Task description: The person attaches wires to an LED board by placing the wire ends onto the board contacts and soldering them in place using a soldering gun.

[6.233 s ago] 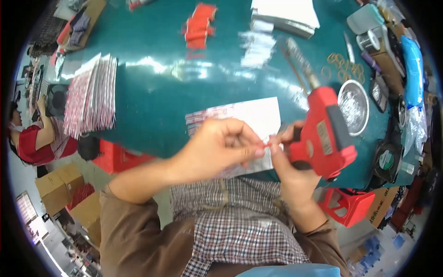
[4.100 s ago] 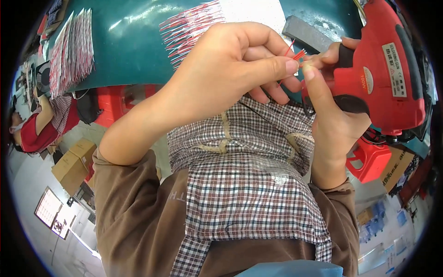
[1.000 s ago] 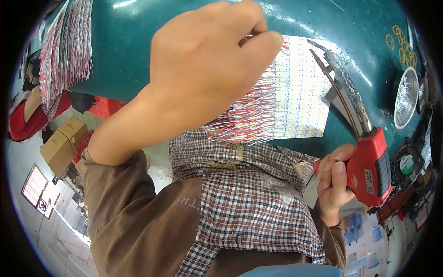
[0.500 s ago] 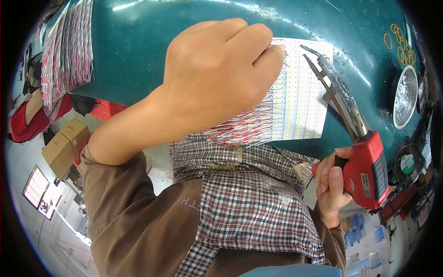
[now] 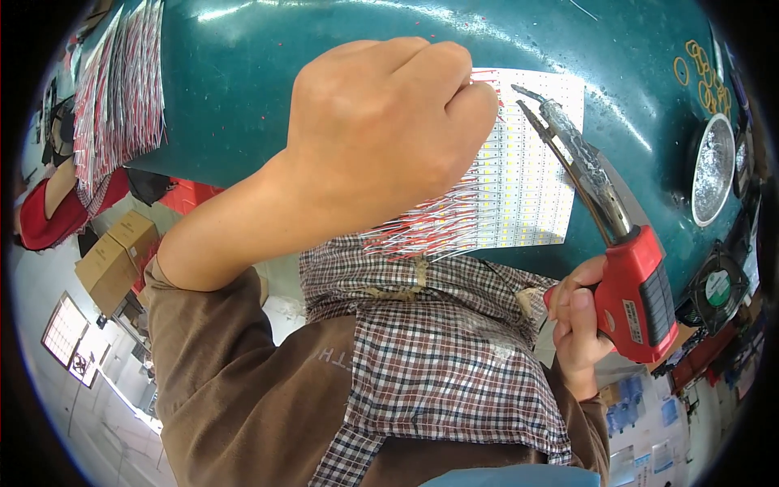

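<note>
My right hand [image 5: 579, 326] grips the red handle of a soldering gun [image 5: 641, 296]. Its metal barrel points up and left, and a thin tube runs alongside to a second tip. Both tips hover over or touch a white LED circuit board [image 5: 540, 178]; which one, I cannot tell. My left hand [image 5: 389, 122] is closed at the board's left side, its fingertips hidden behind the knuckles, so what they pinch does not show. Red and white wires [image 5: 430, 227] stick out from the board's left side, below that hand. A few red wire ends show just beyond its fingers.
Wired strips [image 5: 122, 97] lie in a thick bundle on the green table [image 5: 227, 97] at far left. On the right are a metal bowl [image 5: 714, 170], rubber bands [image 5: 704, 77] and a small black fan [image 5: 716, 286]. Another person's red sleeve [image 5: 45, 215] shows beyond the left edge.
The soldering gun has shifted left with my right hand, bringing its tips nearer my left fingers. My left hand has moved only slightly, and its thumb tip no longer shows.
</note>
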The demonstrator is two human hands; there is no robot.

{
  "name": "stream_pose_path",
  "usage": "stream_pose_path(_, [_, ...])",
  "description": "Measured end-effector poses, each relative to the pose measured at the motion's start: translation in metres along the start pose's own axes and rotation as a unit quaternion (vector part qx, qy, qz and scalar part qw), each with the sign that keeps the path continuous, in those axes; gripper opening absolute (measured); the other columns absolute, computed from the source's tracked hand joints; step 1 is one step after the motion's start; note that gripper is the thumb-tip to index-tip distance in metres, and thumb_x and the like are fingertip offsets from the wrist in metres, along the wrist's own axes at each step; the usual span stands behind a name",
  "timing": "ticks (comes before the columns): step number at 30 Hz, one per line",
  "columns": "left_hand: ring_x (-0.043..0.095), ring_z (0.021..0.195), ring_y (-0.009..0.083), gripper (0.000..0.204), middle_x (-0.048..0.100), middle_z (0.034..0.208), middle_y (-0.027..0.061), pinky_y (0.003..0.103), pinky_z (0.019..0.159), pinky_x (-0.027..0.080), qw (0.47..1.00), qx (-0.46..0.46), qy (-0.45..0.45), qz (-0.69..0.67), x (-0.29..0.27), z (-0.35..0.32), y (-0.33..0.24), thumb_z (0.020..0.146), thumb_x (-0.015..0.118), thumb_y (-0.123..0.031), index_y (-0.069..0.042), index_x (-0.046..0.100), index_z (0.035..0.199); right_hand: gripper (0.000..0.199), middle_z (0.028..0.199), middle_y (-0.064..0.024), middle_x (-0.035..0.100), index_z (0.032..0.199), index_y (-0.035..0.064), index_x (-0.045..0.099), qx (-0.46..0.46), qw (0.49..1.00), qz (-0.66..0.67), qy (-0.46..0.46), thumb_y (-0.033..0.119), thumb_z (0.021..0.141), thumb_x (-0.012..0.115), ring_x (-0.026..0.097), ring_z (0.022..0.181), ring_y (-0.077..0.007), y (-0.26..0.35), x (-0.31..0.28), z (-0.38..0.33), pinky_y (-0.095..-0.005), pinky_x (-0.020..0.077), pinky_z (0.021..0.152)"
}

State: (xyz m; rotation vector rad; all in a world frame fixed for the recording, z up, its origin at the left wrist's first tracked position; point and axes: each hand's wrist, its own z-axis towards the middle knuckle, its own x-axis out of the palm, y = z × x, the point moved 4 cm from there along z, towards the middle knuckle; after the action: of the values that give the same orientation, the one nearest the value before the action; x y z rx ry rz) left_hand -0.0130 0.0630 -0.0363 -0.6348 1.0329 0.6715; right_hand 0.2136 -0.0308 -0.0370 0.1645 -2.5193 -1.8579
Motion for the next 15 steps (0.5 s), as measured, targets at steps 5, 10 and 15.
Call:
stream_pose_path(5, [0.056,0.06,0.0154,0.025,0.055,0.071,0.0011,0.025,0.051,0.044,0.999,0.0,-0.005,0.037,0.004,0.0,0.001,0.06,0.066,-0.008,-0.009,0.065,0.085,0.014,0.073,-0.009,0.048,0.093,-0.0047,0.047,-0.005,1.0,0.011,-0.002,0.002,0.082,0.052,0.033,0.038,-0.0061,0.001,0.001,0.002,-0.0228,0.0337,0.038])
stream_pose_path(10, [0.056,0.06,0.0171,0.023,0.054,0.071,0.0023,0.027,0.052,0.044,0.999,-0.01,-0.037,0.019,0.003,0.006,0.003,0.061,0.067,-0.008,-0.008,0.065,0.084,0.014,0.073,-0.0085,0.047,0.093,-0.0044,0.046,-0.006,1.0,0.008,-0.003,0.002,0.082,0.052,0.033,0.038,-0.0061,0.001,-0.002,0.002,-0.0228,0.0329,0.037])
stream_pose_path(15, [0.056,0.06,0.0202,0.017,0.055,0.069,0.005,0.029,0.053,0.045,0.996,-0.041,-0.043,-0.067,0.002,0.009,0.013,0.066,0.069,-0.005,-0.006,0.064,0.082,0.013,0.073,-0.0079,0.047,0.092,-0.0041,0.046,0.014,0.999,0.005,-0.034,0.004,0.083,0.051,0.032,0.037,-0.006,0.003,-0.005,0.001,-0.0226,0.0326,0.037])
